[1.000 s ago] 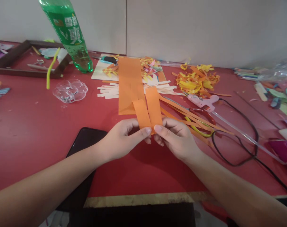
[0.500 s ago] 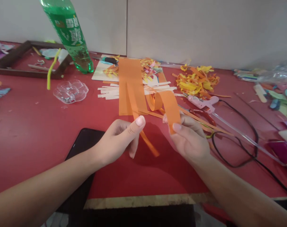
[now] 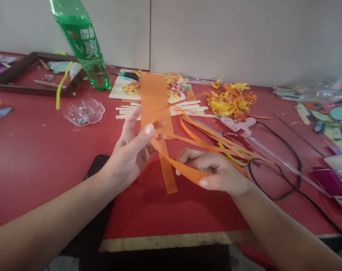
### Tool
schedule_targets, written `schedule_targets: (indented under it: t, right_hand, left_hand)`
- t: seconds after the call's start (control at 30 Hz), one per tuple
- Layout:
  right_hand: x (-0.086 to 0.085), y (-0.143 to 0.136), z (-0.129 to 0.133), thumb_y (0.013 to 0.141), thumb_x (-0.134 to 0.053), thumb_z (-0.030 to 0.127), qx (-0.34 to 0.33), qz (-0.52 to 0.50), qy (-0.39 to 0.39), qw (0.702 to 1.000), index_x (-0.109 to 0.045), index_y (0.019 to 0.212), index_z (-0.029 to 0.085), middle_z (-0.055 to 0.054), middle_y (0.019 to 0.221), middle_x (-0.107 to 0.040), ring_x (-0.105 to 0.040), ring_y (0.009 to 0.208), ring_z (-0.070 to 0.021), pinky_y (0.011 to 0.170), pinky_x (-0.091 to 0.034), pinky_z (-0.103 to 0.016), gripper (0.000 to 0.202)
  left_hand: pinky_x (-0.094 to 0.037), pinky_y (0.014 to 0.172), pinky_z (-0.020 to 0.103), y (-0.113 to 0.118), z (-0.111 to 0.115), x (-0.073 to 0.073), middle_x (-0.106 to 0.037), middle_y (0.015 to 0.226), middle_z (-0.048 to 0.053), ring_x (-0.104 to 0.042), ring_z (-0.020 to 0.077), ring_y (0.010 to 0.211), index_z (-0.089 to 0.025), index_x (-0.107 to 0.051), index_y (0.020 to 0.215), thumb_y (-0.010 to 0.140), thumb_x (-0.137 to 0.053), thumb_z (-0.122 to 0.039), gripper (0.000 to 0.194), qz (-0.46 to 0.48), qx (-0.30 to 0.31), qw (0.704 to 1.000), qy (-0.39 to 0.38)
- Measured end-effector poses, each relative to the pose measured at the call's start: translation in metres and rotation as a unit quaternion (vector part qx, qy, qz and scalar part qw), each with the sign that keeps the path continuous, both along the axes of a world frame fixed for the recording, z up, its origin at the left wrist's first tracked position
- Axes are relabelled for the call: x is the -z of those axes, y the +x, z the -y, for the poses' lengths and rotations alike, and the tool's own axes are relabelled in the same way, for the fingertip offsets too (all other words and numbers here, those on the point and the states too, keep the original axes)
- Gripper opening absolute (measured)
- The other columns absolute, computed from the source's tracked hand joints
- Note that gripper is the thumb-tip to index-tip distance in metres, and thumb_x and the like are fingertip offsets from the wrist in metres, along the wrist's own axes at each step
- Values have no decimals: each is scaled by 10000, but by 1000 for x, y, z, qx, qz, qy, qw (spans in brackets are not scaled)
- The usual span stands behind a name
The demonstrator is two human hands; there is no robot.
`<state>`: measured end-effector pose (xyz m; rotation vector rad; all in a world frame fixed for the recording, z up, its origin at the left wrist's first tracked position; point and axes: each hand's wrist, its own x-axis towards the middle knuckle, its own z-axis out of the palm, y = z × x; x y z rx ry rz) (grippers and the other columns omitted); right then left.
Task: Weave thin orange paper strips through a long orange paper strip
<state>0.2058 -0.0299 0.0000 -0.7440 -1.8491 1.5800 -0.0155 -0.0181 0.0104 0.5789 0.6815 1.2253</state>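
Observation:
An orange paper strip (image 3: 184, 169) stretches between my two hands above the table's front part. My left hand (image 3: 134, 148) pinches its far end between thumb and fingers, with the other fingers partly spread. Its near end is held by my right hand (image 3: 213, 169), thumb on top and fingers curled. Below them another orange strip (image 3: 169, 178) hangs toward the front edge. A wide orange paper sheet (image 3: 154, 98) lies behind my left hand, over white strips (image 3: 192, 109). Long thin orange strips (image 3: 230, 145) run to the right, across scissors with a yellow-green handle (image 3: 234, 160).
A pink glue gun (image 3: 238, 125) with a black cable (image 3: 283, 169) is at right. Behind it sits a yellow and orange scrap pile (image 3: 230, 99). A green bottle (image 3: 86, 49), dark frame (image 3: 24, 89), clear dish (image 3: 84, 111) and black device (image 3: 97, 165) are left.
My left hand has turned and moved up onto the strip. My right hand has lowered, and the curled strip it held is now drawn out between both hands.

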Motion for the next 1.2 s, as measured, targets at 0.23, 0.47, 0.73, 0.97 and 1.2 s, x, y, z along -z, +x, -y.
schedule_targets:
  t: [0.23, 0.47, 0.73, 0.97, 1.2]
  right_hand:
    - [10, 7, -15, 642, -580, 190, 298, -174, -69, 936, -691, 608, 207, -38, 692, -616, -587, 721, -194, 710, -514, -357, 117]
    - [4, 6, -17, 547, -516, 140, 409, -356, -115, 832, -628, 611, 231, -22, 731, -652, -644, 835, -205, 865, -553, -389, 158]
    - [5, 6, -10, 655, -577, 210, 76, -233, -114, 963, -686, 608, 192, -55, 831, -715, -652, 743, -208, 682, -564, -347, 121]
    - [1, 8, -12, 735, -546, 289, 30, -110, -48, 992, -712, 679, 194, -81, 712, -709, -680, 708, -267, 669, -562, -421, 200]
    - [14, 18, -21, 685, -531, 208, 407, -262, -24, 875, -505, 566, 237, 1, 573, -500, -580, 565, -196, 569, -535, -369, 124]
  left_hand:
    - [-487, 586, 174, -3, -13, 1, -619, 729, -102, -604, 50, 595, -306, -509, 1034, 816, -712, -101, 361, 45, -141, 986, -83]
    - [-489, 550, 163, -7, -18, 3, -594, 661, -76, -589, 52, 554, -231, -573, 948, 877, -652, -145, 137, -20, -80, 993, -82]
    - [-580, 794, 339, 1, -4, 3, -746, 818, 45, -739, 210, 830, -196, -598, 990, 836, -728, -389, 279, 17, 239, 955, -171]
    - [-549, 611, 139, -6, -18, 5, -666, 710, -44, -568, 32, 536, -181, -635, 829, 883, -661, -161, 63, 41, -59, 988, -137]
    - [-541, 599, 140, -9, -20, 6, -657, 707, -59, -597, 39, 588, -199, -645, 782, 792, -759, -175, 117, 0, -137, 982, -129]
